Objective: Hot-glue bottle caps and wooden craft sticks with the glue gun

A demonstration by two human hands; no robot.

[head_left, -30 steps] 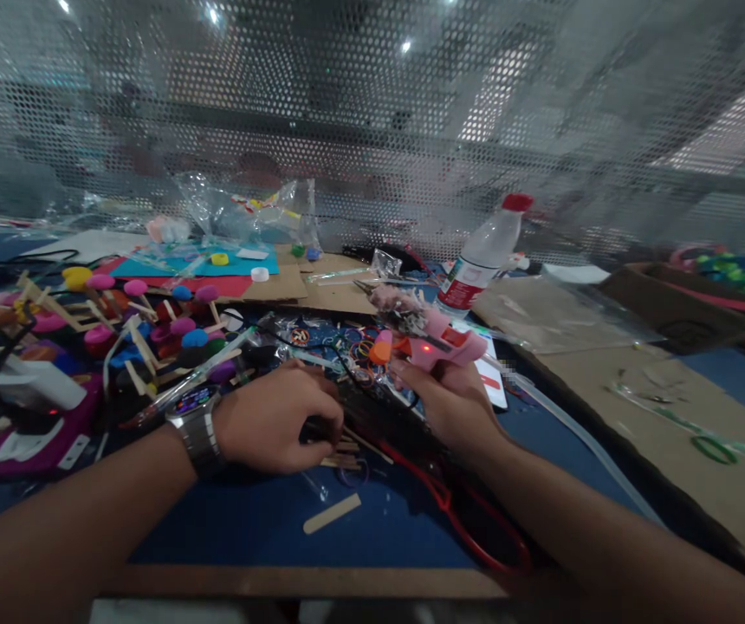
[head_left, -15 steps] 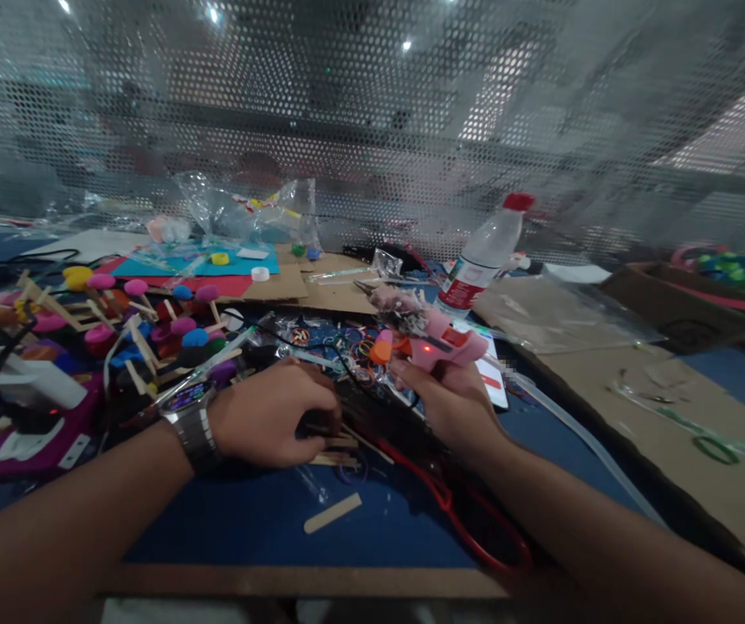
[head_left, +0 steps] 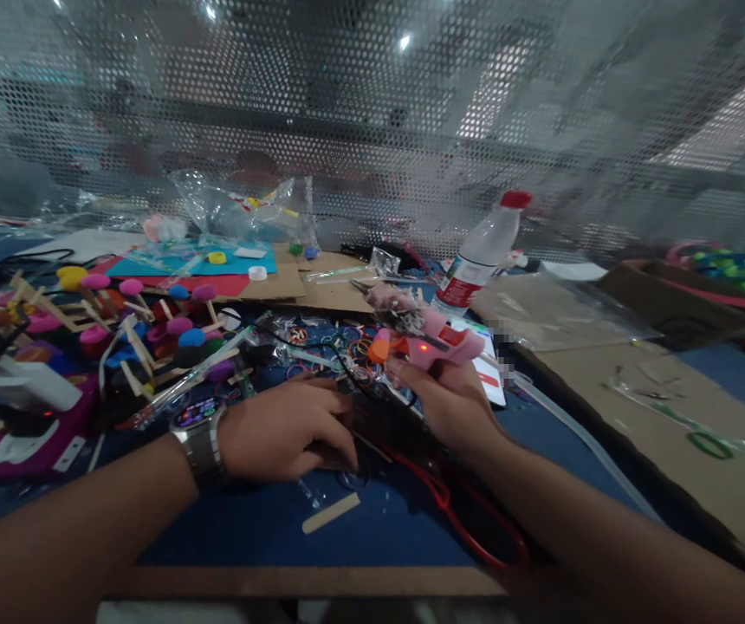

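My right hand (head_left: pixel 454 399) is wrapped round a pink hot glue gun (head_left: pixel 441 347), which has an orange trigger and a small red light. Its nozzle end, smeared with grey and whitish stuff, points to the upper left. My left hand (head_left: pixel 291 425), a watch (head_left: pixel 197 416) on its wrist, is palm down over the small pile of wooden craft sticks. Its bent fingers are apart and cover most of the pile. A single craft stick (head_left: pixel 332 513) lies nearer me. Between my hands are red-handled scissors (head_left: pixel 441 494), their blades hard to make out.
On the left, many colourful caps with sticks (head_left: pixel 181 329) crowd around a purple power strip (head_left: pixel 35 433). A red-capped bottle (head_left: pixel 476 256) leans behind the glue gun, near a lit phone (head_left: pixel 490 381). Loose rubber bands (head_left: pixel 353 347) lie mid-table; cardboard (head_left: pixel 664 433) lies at right.
My left hand has shifted slightly right and turned, with its fingers extended over the craft sticks that showed beside it before. My right hand keeps the glue gun nearly still.
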